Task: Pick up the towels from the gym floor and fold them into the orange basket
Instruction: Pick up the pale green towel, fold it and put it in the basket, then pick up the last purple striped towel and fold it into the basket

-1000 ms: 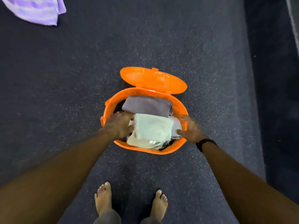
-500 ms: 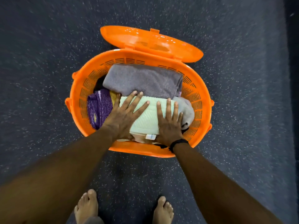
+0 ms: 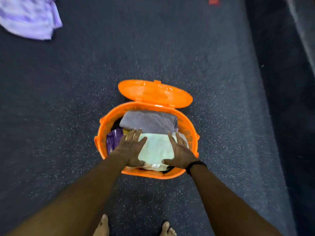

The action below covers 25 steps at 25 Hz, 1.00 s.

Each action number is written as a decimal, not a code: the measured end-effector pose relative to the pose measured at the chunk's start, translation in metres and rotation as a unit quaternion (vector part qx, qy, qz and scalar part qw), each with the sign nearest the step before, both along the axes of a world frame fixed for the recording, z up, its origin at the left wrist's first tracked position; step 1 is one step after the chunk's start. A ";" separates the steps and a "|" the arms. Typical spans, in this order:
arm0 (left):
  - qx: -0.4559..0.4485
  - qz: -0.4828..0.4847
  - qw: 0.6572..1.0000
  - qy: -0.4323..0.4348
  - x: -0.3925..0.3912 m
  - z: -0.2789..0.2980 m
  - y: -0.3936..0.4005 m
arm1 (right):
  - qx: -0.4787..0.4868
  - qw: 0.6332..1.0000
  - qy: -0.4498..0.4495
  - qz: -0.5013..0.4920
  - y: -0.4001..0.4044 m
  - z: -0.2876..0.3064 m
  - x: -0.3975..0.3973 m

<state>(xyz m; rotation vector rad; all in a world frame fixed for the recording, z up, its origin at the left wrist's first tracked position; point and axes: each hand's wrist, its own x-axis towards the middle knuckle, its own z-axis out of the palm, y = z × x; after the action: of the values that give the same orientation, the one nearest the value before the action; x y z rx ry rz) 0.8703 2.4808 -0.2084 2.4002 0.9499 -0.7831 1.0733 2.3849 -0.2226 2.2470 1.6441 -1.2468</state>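
Both arms reached straight down and forward into the oval orange plastic basket point(image 3: 102, 143) on the dark speckled gym floor point(image 3: 51, 99). Left hand point(image 3: 130, 151) lay flat, fingers point(image 3: 134, 136) spread and straight, on the left edge of the folded pale green towel point(image 3: 156, 149). Right hand point(image 3: 180, 152) lay flat on its right edge, fingers straight, thumb pointing inward; black wristband point(image 3: 196, 165) on that wrist. Neither hand gripped anything. Pale green towel sat on top at the near side of the basket, folded grey towel point(image 3: 150, 122) behind it, purple cloth point(image 3: 113, 138) at left. Hinged orange lid point(image 3: 154, 93) stood open at the far rim. Crumpled lilac striped towel point(image 3: 29, 17) lay on the floor far left, well apart. Bare feet point(image 3: 102, 225) at the bottom edge.
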 end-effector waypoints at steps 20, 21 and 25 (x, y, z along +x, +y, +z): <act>0.174 0.329 0.846 -0.382 -0.030 0.774 0.079 | 0.339 0.938 0.021 -0.067 0.096 0.800 0.087; 0.186 0.325 0.841 -0.390 -0.033 0.796 0.073 | 0.356 0.932 0.025 -0.063 0.092 0.826 0.088; 0.240 0.322 0.816 -0.417 -0.055 0.869 0.053 | 0.417 0.908 0.004 -0.031 0.079 0.902 0.090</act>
<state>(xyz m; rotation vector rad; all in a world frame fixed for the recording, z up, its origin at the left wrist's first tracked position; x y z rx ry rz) 0.8155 2.5340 0.6602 2.1403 1.4925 0.7917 1.1634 2.4638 0.6796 2.7137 2.4614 -0.5838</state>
